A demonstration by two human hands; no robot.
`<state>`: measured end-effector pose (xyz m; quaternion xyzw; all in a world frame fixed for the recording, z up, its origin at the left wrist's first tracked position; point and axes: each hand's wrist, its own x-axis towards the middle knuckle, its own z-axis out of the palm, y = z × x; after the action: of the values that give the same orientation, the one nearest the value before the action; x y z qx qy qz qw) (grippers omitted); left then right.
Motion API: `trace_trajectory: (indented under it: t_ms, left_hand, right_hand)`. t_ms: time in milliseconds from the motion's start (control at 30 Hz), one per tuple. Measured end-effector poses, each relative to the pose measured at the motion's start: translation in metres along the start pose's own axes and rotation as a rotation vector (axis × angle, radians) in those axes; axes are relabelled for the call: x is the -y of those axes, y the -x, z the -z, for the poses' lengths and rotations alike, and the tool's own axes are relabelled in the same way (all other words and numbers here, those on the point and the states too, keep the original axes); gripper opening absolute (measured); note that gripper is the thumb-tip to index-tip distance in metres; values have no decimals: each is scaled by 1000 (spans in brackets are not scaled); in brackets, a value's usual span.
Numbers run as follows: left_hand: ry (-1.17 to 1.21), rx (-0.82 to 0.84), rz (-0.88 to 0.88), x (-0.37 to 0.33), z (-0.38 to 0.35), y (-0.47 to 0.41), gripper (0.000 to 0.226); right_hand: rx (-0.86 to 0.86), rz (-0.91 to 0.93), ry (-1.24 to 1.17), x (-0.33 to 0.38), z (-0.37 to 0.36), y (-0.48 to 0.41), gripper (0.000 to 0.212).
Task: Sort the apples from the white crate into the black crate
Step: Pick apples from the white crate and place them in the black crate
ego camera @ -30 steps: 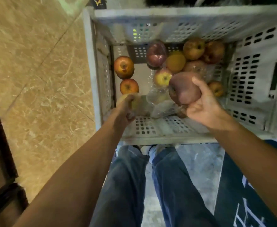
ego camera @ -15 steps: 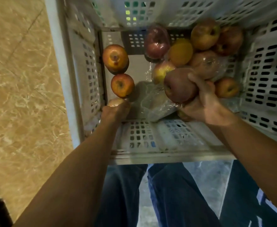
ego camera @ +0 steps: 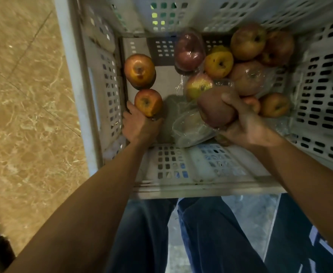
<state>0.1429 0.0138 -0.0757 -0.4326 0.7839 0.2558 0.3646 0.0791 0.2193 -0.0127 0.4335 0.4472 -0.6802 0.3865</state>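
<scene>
**Deep in the white crate, both hands full**

Inside the white crate [ego camera: 79, 79], my right hand [ego camera: 246, 127] wraps a dull, brownish-red apple [ego camera: 213, 109]; my left hand [ego camera: 140, 125] cups a small orange-red apple [ego camera: 148, 102]. Lifting both straight up should clear the loose plastic wrap [ego camera: 191, 129]. No black crate shows.

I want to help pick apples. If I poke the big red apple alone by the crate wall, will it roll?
Probably. The big red apple is round and sits stem-up on the flat floor of the white crate, so a poke could roll it. It looks firm, not squishy. Its shiny skin may feel slippery.
</scene>
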Motion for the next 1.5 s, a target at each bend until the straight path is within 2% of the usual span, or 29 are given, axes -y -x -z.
trace_trajectory:
  t_ms: [67,133,233,367,433,467,500,567,733,833,967,1067,1167,1267,1333,1400,1433,1500]
  left_hand:
    - [-38,-78,-138,-5,-1,-3,110]
    - [1,-72,-216,-11,-4,-9,108]
    - [49,-40,-224,-19,-10,-21,104]
    - [54,9,-134,-23,-6,-31,98]
    - [109,13,-126,-21,0,-27,96]
    - [172,3,-130,-20,4,-22,94]
    - [253,3,-128,-20,9,-15,91]
    - [436,46,-103,-22,23,5,81]
    - [1047,419,198,-36,76,72,65]
    - [1215,530,316,-41,115,115,55]
    - [1526,612,488,-33,166,160,65]
    - [1648,648,516,-24,197,182,71]
    - [1761,646,524,-16,219,201,74]
    - [1771,666,478,-8,236,218,69]
    - [1643,577,320,-4,244,229,55]
    - [1300,387,15,1,250,239,57]
    - [1103,273,-133,3,251,244,68]
    - [782,51,-316,7,253,251,87]
  right_hand:
    - [-34,16,155,-2,6,-4,89]
    - [-88,30,264,-4,13,-8,99]
    - [-129,53,338,-7,23,-16,100]
    - [-161,29,304,-10,31,-22,82]
    - [-171,17,266,-10,30,-18,95]
    - [-175,9,256,-10,28,-13,101]
    - [-174,5,253,-10,26,-9,98]
    - [-195,6,249,-9,21,2,77]
    - [-302,12,219,-4,-9,44,53]
    - [-308,-12,200,1,-32,77,59]
    - [-292,3,168,10,-53,120,60]
    - [-229,8,94,20,-65,151,32]
    - [-196,17,71,27,-75,174,36]
    - [-215,18,47,32,-82,194,45]
    - [-208,11,21,33,-84,205,55]
    - [-187,24,22,33,-84,215,57]
    - [-178,28,23,32,-84,219,56]
    - [-154,30,24,29,-83,226,59]
